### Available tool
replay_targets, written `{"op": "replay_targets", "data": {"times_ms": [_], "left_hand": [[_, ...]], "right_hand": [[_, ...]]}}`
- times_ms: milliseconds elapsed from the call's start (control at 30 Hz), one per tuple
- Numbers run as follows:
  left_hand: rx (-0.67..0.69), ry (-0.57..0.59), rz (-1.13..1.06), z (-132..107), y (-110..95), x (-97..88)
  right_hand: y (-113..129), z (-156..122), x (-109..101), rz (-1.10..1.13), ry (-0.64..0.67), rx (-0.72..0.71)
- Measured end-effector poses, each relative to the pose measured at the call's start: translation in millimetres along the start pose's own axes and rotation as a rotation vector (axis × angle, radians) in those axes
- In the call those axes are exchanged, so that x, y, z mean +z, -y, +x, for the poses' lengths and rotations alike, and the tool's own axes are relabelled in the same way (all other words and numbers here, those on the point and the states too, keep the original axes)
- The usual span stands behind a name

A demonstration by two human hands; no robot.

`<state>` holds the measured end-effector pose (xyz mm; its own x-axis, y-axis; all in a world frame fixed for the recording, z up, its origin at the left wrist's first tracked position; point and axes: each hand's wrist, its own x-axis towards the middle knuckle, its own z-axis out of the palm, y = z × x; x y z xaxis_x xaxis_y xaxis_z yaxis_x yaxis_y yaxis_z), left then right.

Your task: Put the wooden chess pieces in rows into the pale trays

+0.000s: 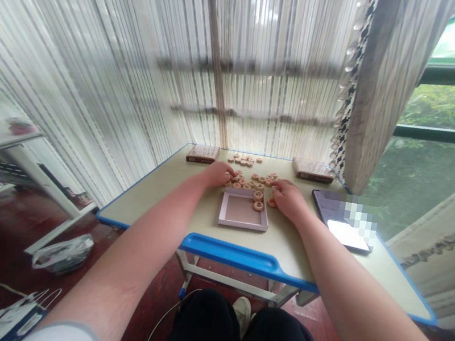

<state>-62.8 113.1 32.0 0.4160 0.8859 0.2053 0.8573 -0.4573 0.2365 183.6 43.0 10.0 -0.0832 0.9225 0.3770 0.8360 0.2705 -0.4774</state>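
Observation:
Round wooden xiangqi pieces (246, 184) lie in a loose pile in the middle of the table. At the pile's left end my left hand (218, 175) is closed, its fingers bent around a piece at the fingertips. My right hand (287, 197) reaches in from the other side, fingers drawn together on a piece at the pile's right end; its grip is partly hidden. A shallow open box tray (242, 225) sits just in front of the pile. Two pieces (257, 205) rest at its right side, one of them near the back corner. A single piece (271, 203) lies beneath my right hand.
More pieces (244, 162) form a group at the table's far edge. Two flat brown boxes stand at the back, a left one (203, 154) and a right one (312, 171). A tablet (342, 223) lies to the right. The table (154, 193) has a blue rim.

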Motion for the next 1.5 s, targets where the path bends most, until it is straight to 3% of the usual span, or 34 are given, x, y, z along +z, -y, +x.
{"op": "replay_targets", "data": {"times_ms": [433,567,767,1033,1267,1400,1500], "left_hand": [[0.057,-0.020,0.037,0,-2,3.6],[0.143,-0.037,-0.051,2,-6,4.9],[0.267,0.091,-0.021,5,-6,6.1],[0.140,0.037,0.034,1,-5,0.2],[0.185,-0.036,0.005,3,-5,7.4],[0.276,0.097,-0.109,2,-12,7.6],[0.298,0.146,-0.105,1,-18,5.7]], "right_hand": [[-2,2,2,-0.004,-0.024,0.001],[1,1,-5,0.009,-0.083,0.112],[3,1,-10,0.051,-0.075,0.229],[-2,1,-13,0.152,-0.122,0.299],[-2,1,-21,0.135,-0.126,0.350],[-3,2,-19,0.129,-0.049,0.374],[-1,1,-14,0.072,-0.006,0.297]]}}
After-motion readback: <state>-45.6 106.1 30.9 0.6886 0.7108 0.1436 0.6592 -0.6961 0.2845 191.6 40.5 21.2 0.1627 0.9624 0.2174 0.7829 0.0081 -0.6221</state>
